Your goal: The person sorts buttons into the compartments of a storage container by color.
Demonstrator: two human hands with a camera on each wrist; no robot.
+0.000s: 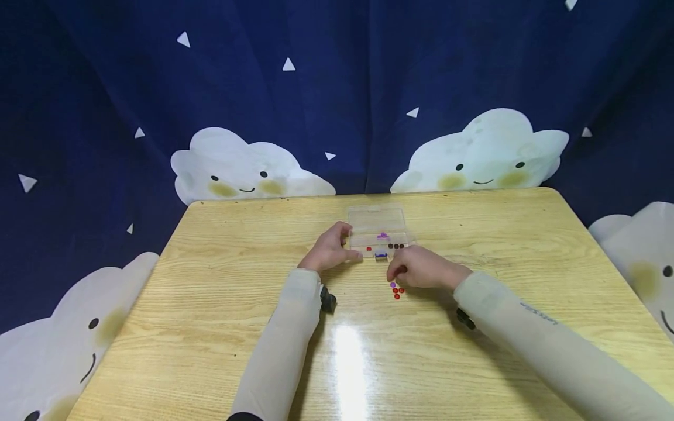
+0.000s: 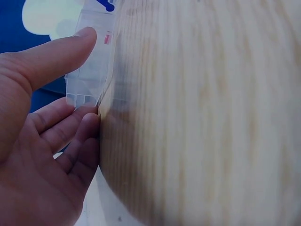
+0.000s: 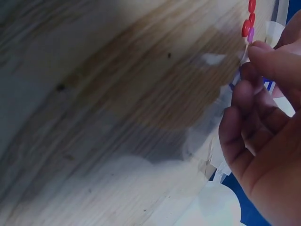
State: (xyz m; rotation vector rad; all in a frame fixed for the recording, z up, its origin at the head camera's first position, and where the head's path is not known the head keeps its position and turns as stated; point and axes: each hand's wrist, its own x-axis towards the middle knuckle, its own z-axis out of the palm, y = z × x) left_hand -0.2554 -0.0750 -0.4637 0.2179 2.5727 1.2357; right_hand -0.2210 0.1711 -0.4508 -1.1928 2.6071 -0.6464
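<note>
A clear plastic box [image 1: 363,240] stands on the table with its lid [image 1: 375,219] raised at the back. My left hand [image 1: 332,248] holds its left end, thumb at the front and fingers at the side and behind; the left wrist view shows this hand [image 2: 51,108] up close. Inside are a red disc [image 1: 368,249] and three dark discs [image 1: 396,246]. My right hand [image 1: 421,267] is in front of the box, fingers curled, tips by a purple disc [image 1: 392,285]. Whether they pinch anything is hidden in the right wrist view, where red discs [image 3: 246,28] show beyond the thumb.
Three red discs [image 1: 397,296] lie on the wooden table [image 1: 253,257] just nearer than the purple one. A blue piece [image 1: 381,255] sits at the box's front edge, a purple piece [image 1: 382,235] farther back. A dark blue curtain [image 1: 363,88] hangs behind the table.
</note>
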